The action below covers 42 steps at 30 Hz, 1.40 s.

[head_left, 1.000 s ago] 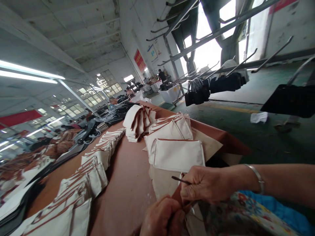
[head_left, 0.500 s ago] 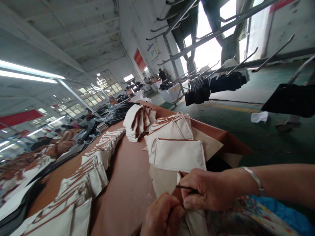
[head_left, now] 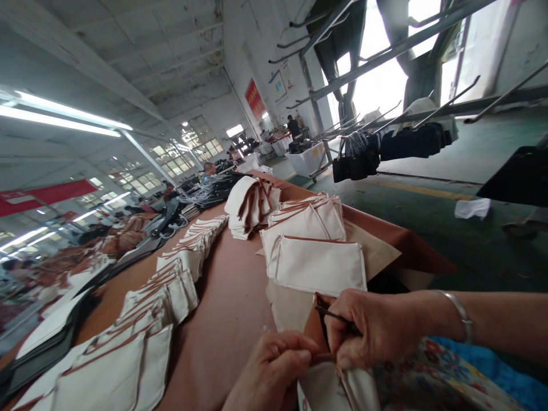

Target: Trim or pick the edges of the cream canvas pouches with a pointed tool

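Right grip: the right hand (head_left: 377,328) was pressed together around a thin dark tool (head_left: 331,313), whose tip stuck out to the left past the knuckles.
Left grip: the left hand (head_left: 274,371) had its fingers curled and pressed onto the brown edge of a pouch (head_left: 329,382), pinching it just below the right hand.
Pouch: cream cloth with brown trim, held between both hands at the near edge of the tabletop (head_left: 231,319), low in the view; its brown flap (head_left: 317,331) stood up against the right hand.
Tool: its tip pointed at the brown flap, touching or nearly touching; I could not tell which.
Wrist: a silver bangle (head_left: 460,314) sat on the right wrist.
Lap: flowered cloth (head_left: 428,377) lay under the right forearm, with blue fabric (head_left: 492,365) beside it.
Stack ahead: finished cream pouches (head_left: 319,262) lay overlapped just beyond the hands, on brown paper (head_left: 377,248).
Left row: more cream pouches (head_left: 171,291) ran in a long overlapping line down the left of the tabletop.
Far pile: a folded heap of pouches (head_left: 250,205) sat further along the tabletop.
Right side: dark bags (head_left: 355,162) hung from a metal rack (head_left: 385,51) over the green floor (head_left: 471,240).
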Motion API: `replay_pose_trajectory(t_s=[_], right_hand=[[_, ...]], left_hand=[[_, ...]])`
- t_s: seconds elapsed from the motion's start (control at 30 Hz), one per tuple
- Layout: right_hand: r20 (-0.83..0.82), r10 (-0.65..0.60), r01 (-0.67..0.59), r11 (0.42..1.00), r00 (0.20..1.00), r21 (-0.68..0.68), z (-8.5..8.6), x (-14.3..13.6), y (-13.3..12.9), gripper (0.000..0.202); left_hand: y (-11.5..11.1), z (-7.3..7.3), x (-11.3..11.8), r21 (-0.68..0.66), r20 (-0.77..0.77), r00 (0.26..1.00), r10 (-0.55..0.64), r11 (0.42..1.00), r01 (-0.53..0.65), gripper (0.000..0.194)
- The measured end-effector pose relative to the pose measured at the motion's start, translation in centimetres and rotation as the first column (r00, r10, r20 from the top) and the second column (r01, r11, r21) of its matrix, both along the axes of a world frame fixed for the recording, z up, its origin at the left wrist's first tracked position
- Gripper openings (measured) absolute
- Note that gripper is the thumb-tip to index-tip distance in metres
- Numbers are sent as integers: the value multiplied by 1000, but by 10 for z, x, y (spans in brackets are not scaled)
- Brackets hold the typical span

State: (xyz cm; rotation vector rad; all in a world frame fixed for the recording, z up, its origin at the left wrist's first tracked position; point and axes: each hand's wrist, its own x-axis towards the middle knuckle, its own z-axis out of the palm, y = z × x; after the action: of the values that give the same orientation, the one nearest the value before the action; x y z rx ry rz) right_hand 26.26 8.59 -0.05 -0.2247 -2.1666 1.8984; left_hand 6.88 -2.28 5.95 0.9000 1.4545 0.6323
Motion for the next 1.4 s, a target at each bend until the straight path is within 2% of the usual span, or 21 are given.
replay_pose_trajectory(t_s=[0.13, 0.3, 0.4, 0.6, 0.7, 0.87, 0.93, 1.07, 1.2, 1.33, 1.4], right_hand=[[13, 19, -19, 1000, 1000, -22, 0, -1, 0, 6], [-3, 42, -41, 991, 999, 124, 0, -3, 0, 5], [3, 61, -60, 986, 998, 157, 0, -4, 1, 8], [-27, 86, -80, 982, 996, 173, -2, -3, 5, 4], [-14, 82, -79, 982, 996, 169, -1, -1, 6, 1], [-30, 60, -52, 976, 998, 210, 0, -2, 4, 5], [-39, 61, -50, 972, 997, 230, 1, -2, 1, 7], [-52, 38, -22, 957, 998, 289, 2, -1, -3, 10], [-91, 23, 6, 951, 996, 309, -3, -1, -2, 13], [-100, 21, 11, 950, 995, 312, -6, -2, 0, 15], [-113, 14, 23, 948, 994, 318, -3, -1, 0, 15]], left_hand=[[2, -5, 4, -25, 3, 996, 86, 996, -85, 16], [3, -28, 0, 17, -4, 997, 78, 997, -78, 16], [3, -38, -1, 85, -18, 998, 68, 994, -66, 20], [-3, -38, 12, 170, -120, 981, 152, 977, -130, 1], [-6, -37, 15, 188, -147, 968, 201, 967, -172, 8], [-10, -37, 9, 106, -2, 989, 149, 983, -148, 11], [-10, -36, 9, 94, 5, 989, 150, 984, -150, 14], [-7, -33, 17, 202, -193, 968, 159, 972, -120, 7], [-9, -35, 22, 342, -422, 897, 134, 939, 20, 11], [-13, -41, 14, 388, -480, 872, 101, 915, 108, 12], [-13, -40, 8, 360, -512, 858, 53, 919, 158, 13]])
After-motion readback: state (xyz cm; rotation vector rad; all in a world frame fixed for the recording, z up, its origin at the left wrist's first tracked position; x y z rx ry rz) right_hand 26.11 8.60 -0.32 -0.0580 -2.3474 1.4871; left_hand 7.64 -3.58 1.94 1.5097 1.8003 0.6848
